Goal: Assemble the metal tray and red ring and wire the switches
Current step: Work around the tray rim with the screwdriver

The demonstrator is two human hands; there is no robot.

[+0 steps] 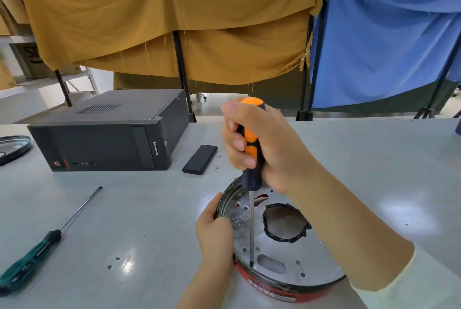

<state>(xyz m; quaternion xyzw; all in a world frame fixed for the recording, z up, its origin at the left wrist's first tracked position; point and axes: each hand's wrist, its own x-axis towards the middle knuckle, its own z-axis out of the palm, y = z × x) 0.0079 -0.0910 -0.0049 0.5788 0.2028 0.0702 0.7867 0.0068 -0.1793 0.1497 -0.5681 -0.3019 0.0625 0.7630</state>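
A round metal tray (287, 256) with several holes and a taped central opening sits inside a red ring (269, 290) on the grey table. My right hand (269, 149) grips an orange-and-black screwdriver (252, 156) held upright, its tip pressed on the tray near the front left rim. My left hand (215, 231) clasps the tray's left rim. No switches or wires are visible.
A black desktop computer case (104, 139) lies at the back left, with a small black box (200, 159) beside it. A green-handled screwdriver (42, 246) lies at the left. Small screws (113, 262) lie near it. Another metal tray (12, 147) is at the far left edge.
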